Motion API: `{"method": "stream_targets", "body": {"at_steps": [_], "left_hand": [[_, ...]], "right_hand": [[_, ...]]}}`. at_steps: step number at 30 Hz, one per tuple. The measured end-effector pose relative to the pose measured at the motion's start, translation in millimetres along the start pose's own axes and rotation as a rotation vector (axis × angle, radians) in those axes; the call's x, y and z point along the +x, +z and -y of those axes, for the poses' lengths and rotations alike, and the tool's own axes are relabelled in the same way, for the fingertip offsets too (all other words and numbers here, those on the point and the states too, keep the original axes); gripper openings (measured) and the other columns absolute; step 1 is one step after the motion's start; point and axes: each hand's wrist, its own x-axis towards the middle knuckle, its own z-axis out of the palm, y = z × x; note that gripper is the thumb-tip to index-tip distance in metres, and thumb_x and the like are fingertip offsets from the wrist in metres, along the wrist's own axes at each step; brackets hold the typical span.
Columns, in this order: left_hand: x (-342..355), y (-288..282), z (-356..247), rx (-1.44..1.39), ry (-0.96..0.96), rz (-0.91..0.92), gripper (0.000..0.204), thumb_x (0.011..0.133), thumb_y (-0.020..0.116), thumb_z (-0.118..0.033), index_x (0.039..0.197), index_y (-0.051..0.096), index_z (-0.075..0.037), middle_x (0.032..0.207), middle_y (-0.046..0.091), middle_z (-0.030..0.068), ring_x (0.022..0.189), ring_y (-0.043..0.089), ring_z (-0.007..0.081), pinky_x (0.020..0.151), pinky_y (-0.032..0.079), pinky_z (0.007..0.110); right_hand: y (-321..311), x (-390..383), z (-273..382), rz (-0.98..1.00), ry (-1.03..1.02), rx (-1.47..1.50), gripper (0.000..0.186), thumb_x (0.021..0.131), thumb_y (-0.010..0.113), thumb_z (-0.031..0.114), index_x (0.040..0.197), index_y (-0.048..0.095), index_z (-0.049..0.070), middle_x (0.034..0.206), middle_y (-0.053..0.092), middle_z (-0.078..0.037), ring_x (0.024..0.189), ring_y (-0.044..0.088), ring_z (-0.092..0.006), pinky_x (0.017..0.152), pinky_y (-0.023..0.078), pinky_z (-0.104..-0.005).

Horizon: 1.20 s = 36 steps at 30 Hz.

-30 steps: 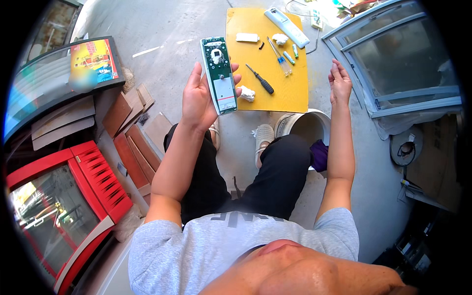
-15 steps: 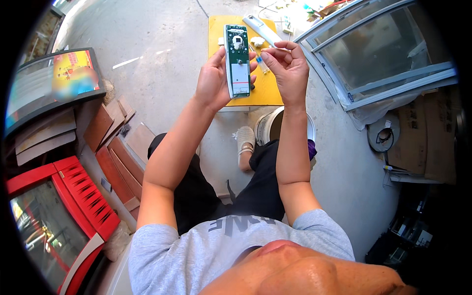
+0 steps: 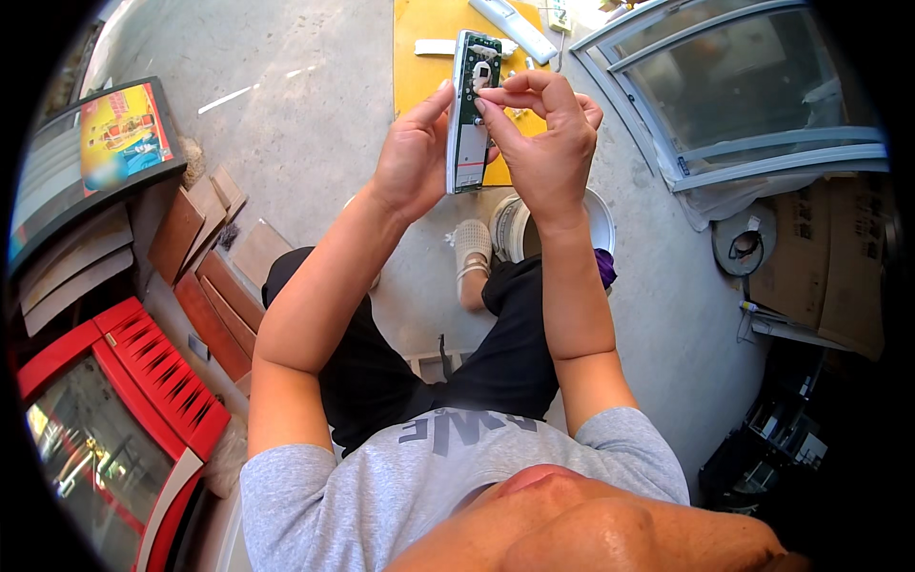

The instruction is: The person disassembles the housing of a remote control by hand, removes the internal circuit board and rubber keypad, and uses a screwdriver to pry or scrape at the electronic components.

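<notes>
An opened remote control (image 3: 471,157), its green circuit board bared in a pale casing, is held upright and slightly tilted in my left hand (image 3: 410,157). The thumb lies along its left edge and the fingers wrap behind it. My right hand (image 3: 548,138) has thumb and forefinger pinched together at the right side of the board, just below a white patch (image 3: 482,74) with a dark square. Whatever the pinch holds, if anything, is too small to make out. Beyond lies a yellow board (image 3: 416,91) bearing a long white casing part (image 3: 513,27) and a small white piece (image 3: 435,47).
A white bucket (image 3: 600,224) stands by my right leg. At right lean framed glass panels (image 3: 753,105) and cardboard (image 3: 801,267). On the left are wood pieces (image 3: 224,305), a red-framed cabinet (image 3: 162,372) and a dark-framed case with a colourful picture (image 3: 124,133).
My right hand has moved left, bringing its pinched fingers from beside the remote control onto the board. The remote control has turned slightly in my left hand, and the view has shifted a little.
</notes>
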Motion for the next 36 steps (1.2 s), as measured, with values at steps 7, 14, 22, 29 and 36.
{"method": "stream_targets", "body": {"at_steps": [7, 14, 22, 29, 36], "left_hand": [[0.9, 3.9, 1.0, 0.017, -0.009, -0.027, 0.038, 0.104, 0.036, -0.036, 0.117, 0.057, -0.007, 0.099, 0.064, 0.004, 0.086, 0.06, 0.015, 0.081, 0.05, 0.032], [1.6, 3.6, 4.8, 0.037, 0.003, -0.041, 0.035, 0.103, 0.04, -0.036, 0.113, 0.058, -0.008, 0.096, 0.064, 0.0015, 0.083, 0.059, 0.0133, 0.08, 0.049, 0.031], [1.1, -3.6, 4.7, 0.026, 0.016, -0.021, 0.033, 0.103, 0.041, -0.034, 0.115, 0.059, -0.009, 0.103, 0.064, 0.0006, 0.093, 0.059, 0.011, 0.086, 0.047, 0.03], [0.2, -2.1, 4.2, -0.041, 0.042, -0.042, 0.034, 0.104, 0.04, -0.034, 0.116, 0.058, -0.008, 0.11, 0.064, 0.0035, 0.1, 0.059, 0.014, 0.092, 0.046, 0.034], [3.3, -9.6, 3.4, -0.162, 0.073, 0.029, 0.039, 0.106, 0.031, -0.035, 0.118, 0.053, -0.005, 0.112, 0.061, 0.0069, 0.105, 0.059, 0.0167, 0.096, 0.047, 0.036]], "right_hand": [[0.8, 0.3, -2.0, -0.079, -0.066, -0.067, 0.023, 0.074, 0.078, 0.014, 0.086, 0.058, 0.013, 0.074, 0.072, 0.004, 0.073, 0.064, -0.0117, 0.086, 0.032, -0.034], [-2.0, -1.7, -3.0, -0.038, -0.042, -0.108, 0.026, 0.078, 0.079, 0.018, 0.091, 0.057, 0.012, 0.082, 0.075, 0.004, 0.074, 0.062, -0.0082, 0.089, 0.03, -0.0325], [6.7, -2.8, 2.1, -0.132, -0.116, -0.166, 0.02, 0.074, 0.078, 0.015, 0.082, 0.059, 0.015, 0.071, 0.068, 0.009, 0.068, 0.061, -0.0087, 0.081, 0.031, -0.0343], [12.2, -4.9, 9.5, -0.104, -0.138, -0.189, 0.02, 0.076, 0.077, 0.011, 0.088, 0.062, 0.012, 0.081, 0.074, 0.005, 0.071, 0.065, -0.0066, 0.083, 0.031, -0.0314], [23.3, -9.8, 11.3, -0.095, -0.144, -0.127, 0.019, 0.078, 0.074, 0.006, 0.093, 0.063, 0.011, 0.084, 0.074, 0.003, 0.074, 0.067, -0.0079, 0.084, 0.033, -0.031]]}}
